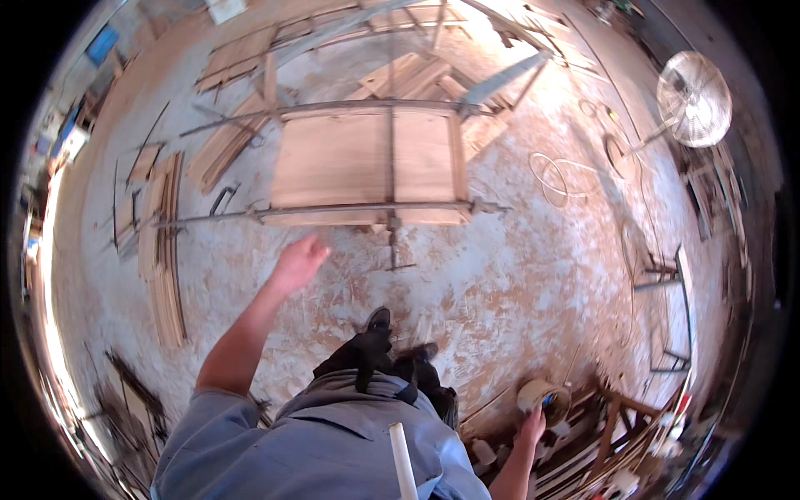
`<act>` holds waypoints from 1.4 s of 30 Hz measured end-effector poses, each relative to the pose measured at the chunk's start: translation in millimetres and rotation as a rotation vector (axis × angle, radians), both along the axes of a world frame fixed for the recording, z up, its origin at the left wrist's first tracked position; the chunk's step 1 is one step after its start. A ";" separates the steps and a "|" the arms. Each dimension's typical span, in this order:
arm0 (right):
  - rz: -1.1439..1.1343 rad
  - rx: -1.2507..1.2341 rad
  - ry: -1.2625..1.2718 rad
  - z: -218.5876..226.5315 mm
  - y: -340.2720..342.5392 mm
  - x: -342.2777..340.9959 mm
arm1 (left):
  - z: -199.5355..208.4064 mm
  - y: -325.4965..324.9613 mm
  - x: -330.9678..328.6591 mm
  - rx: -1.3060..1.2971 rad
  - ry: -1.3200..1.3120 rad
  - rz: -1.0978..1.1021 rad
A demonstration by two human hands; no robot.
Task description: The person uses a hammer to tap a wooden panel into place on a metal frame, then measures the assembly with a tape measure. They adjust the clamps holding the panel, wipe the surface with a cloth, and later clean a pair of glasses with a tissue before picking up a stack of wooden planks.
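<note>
My left hand point(302, 263), a little blurred, reaches forward over the floor with its fingers curled and nothing showing in them. Just beyond it lies a wooden panel point(333, 162) held in long metal bar clamps point(358, 210). One more clamp bar point(390, 158) crosses over the panel from far to near. At the lower right, my right hand point(531, 427) is closed beside a round bucket point(533, 392). A small blue thing point(547, 401) shows at its fingertips; what it is I cannot make out.
Stacked boards point(167, 250) lie to the left, and more planks point(408, 77) sit behind the panel. A standing fan point(694, 98) is at the far right, near a coiled hose point(554, 179). Wooden strips and a frame point(612, 425) crowd the lower right.
</note>
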State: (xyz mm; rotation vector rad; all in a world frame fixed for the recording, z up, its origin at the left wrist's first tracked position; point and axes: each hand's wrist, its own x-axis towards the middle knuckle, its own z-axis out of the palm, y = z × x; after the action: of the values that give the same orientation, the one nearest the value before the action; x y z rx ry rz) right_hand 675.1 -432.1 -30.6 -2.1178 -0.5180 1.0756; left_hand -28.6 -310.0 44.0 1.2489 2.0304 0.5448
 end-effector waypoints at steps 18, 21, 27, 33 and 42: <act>1.378 -0.220 -0.883 102.6 488.0 -432.9 | -56.5 143.6 -195.7 -0.091 0.232 0.508; 1.328 0.135 -0.815 61.5 511.7 -431.9 | -64.5 169.0 -192.3 -0.258 0.152 0.643; 0.778 -0.160 0.315 -9.7 542.3 -457.2 | -57.9 189.3 -187.2 -0.177 -0.226 0.983; 0.662 -0.002 0.498 -12.9 536.5 -468.7 | -57.1 189.0 -185.4 -0.205 -0.104 0.980; 0.729 0.022 0.474 7.9 519.7 -459.5 | -26.0 132.7 -178.2 -0.058 -0.182 1.079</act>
State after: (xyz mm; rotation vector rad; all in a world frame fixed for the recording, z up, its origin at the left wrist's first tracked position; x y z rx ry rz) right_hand 215.6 87.6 -22.7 -1.5771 -1.0879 1.8886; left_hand -206.9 -177.3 17.9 -0.0490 2.4014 1.0103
